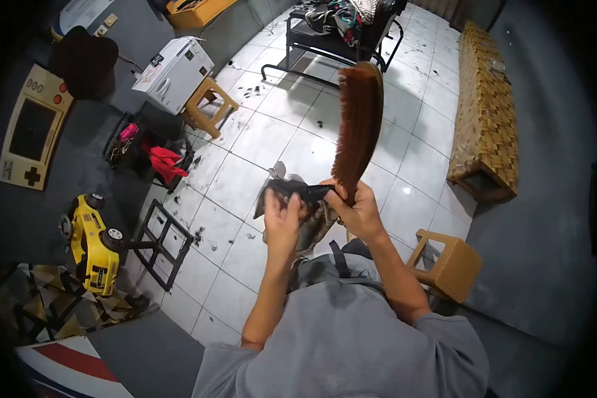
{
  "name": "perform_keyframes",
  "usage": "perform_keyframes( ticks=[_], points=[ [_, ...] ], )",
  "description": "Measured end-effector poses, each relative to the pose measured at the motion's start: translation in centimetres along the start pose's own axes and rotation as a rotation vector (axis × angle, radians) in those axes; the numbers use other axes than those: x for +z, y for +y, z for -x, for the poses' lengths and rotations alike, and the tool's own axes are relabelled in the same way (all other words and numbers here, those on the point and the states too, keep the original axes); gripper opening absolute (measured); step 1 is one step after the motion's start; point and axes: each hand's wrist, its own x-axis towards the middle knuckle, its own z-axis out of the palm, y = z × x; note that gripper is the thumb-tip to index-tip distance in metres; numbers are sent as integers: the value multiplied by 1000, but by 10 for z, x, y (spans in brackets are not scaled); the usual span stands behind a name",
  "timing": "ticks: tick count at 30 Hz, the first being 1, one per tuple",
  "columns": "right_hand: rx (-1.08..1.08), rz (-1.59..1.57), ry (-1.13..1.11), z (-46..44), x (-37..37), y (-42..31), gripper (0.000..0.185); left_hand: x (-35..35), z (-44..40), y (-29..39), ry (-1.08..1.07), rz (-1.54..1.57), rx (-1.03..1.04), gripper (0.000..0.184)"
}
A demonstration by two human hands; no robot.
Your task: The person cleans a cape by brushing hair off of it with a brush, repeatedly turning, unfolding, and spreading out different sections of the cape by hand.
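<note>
Gripping one brush point(361, 126) is the right hand point(359, 209); left hand point(283, 222), fingers apart, touches one dark cloth point(317, 193).

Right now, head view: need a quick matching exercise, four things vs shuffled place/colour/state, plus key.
Things
1. Brush
2. Toy car
3. Woven box
4. Black chair

Place, colour or state
A. By the grey wall, at the picture's right
B. Has cloth heaped on it, at the picture's top
C. Held in the right hand, reddish-brown bristles
D. Bright yellow, at the picture's left

Pairs: 1-C, 2-D, 3-A, 4-B
</note>
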Motion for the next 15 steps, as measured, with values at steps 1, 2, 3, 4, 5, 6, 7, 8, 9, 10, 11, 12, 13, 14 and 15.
perform_keyframes(
  ticks=[1,2,3,4,5,6,7,8,9,10,11,12,13,14,15],
  points=[
    [-47,18,-27,-6,-11,-2,10,5,3,-3,33,-210,-23,40],
    [-96,35,-55,-11,-21,-6,8,6,4,-16,58,-338,89,49],
    [-51,28,-113,-15,-31,-13,7,15,10,-17,119,-541,218,53],
    [-26,-34,-171,-19,-39,-18,7,26,14,-17,180,-746,344,57],
    [1,-96,-230,-22,-47,-22,7,34,14,-19,183,-834,358,60],
    [24,-155,-290,-26,-56,-25,8,42,13,-20,187,-919,375,63],
    [28,-40,-331,-29,-66,-29,6,51,10,-20,191,-1001,396,67],
    [39,-10,-391,-33,-76,-33,5,59,8,-19,188,-1047,386,67],
    [46,22,-448,-37,-86,-40,5,67,6,-17,182,-1091,379,68],
    [53,56,-502,-41,-95,-49,6,77,4,-13,175,-1135,373,69],
    [118,-38,-512,-41,-101,-60,10,89,3,-8,156,-1097,484,73],
    [93,-31,-529,-44,-108,-62,11,100,2,-2,102,-1095,593,68],
    [69,-26,-547,-47,-116,-64,13,110,0,2,-31,-991,607,63],
    [47,-23,-566,-51,-124,-65,14,118,-1,5,-162,-885,616,57],
    [27,105,-562,-55,-132,-70,16,124,2,6,-249,-814,492,42]
  ],
)
